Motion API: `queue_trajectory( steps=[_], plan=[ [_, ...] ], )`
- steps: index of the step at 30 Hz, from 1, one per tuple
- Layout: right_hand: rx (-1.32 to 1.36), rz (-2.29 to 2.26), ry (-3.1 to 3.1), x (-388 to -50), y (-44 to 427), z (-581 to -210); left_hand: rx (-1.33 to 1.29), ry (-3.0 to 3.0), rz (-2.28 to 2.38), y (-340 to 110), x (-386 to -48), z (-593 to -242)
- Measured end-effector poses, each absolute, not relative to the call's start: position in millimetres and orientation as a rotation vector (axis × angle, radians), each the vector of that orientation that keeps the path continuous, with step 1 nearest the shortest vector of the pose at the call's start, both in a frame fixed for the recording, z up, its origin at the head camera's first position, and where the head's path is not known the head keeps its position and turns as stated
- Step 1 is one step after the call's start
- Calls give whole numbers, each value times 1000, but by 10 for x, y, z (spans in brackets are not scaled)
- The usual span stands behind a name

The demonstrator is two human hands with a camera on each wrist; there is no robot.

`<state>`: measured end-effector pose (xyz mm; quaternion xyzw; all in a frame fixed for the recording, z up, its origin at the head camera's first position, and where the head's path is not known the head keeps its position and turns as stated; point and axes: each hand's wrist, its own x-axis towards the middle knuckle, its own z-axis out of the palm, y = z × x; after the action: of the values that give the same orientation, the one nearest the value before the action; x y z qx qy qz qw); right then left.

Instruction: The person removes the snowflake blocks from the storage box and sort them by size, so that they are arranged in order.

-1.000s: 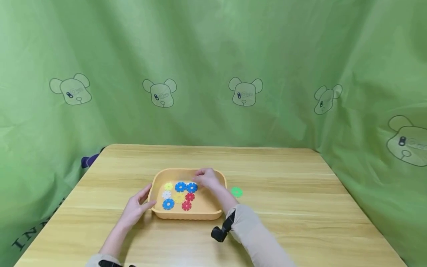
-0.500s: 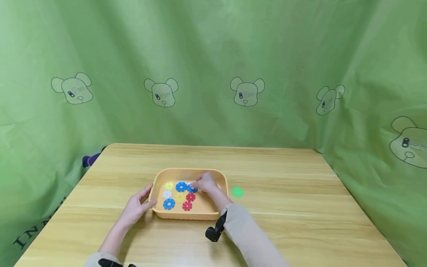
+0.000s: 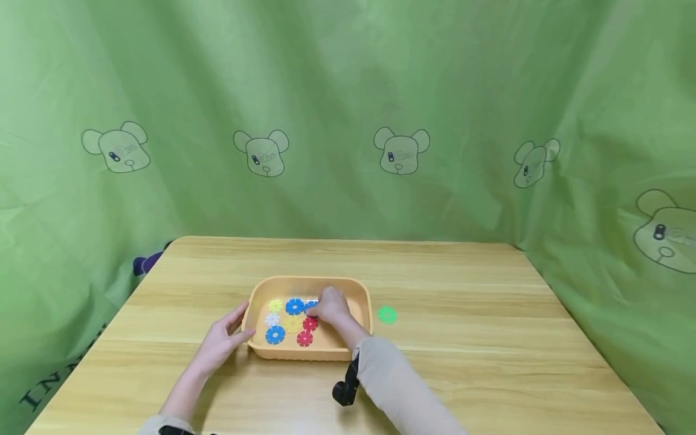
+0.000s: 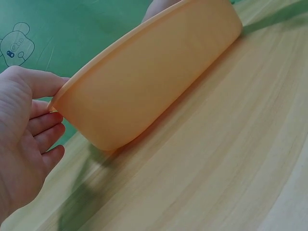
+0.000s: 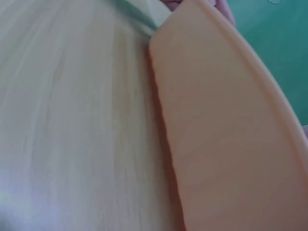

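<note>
In the head view an orange tray (image 3: 304,354) holds several flat, notched discs. My left hand (image 3: 220,343) grips its left end; in the left wrist view that hand (image 4: 24,130) pinches the rim of the tray (image 4: 144,82). My right hand (image 3: 333,308) is inside the tray, its fingertips at a blue disc (image 3: 311,306) partly hidden beneath them; whether they pinch it is unclear. Another blue disc (image 3: 294,307) lies beside it, a red disc (image 3: 310,324) just below. Only the tray's outer wall (image 5: 231,120) fills the right wrist view near that hand.
A green disc (image 3: 387,315) lies on the wooden table (image 3: 478,338) right of the tray. Inside the tray are also yellow discs (image 3: 275,306), a white one (image 3: 272,319), another blue (image 3: 275,335) and another red (image 3: 305,338). A green curtain (image 3: 326,199) hangs behind.
My right hand has moved left and down inside the tray, coming over the right-hand blue disc and covering part of it. My left hand stays at the tray's left end.
</note>
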<state>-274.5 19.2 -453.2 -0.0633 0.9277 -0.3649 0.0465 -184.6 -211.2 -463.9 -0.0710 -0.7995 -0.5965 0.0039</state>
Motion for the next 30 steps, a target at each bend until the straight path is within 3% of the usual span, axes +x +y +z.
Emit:
queue_trajectory(
  steps=[10,30],
  plan=[
    [-204,-926,2884,-2713,151,-4507,-218,-2508,-1876,-2110,-1837,-4623],
    [-224,-1049,2826,-2785,176,-4547,-222,-2511,-1876,-2112,-1830,-4630]
  ],
)
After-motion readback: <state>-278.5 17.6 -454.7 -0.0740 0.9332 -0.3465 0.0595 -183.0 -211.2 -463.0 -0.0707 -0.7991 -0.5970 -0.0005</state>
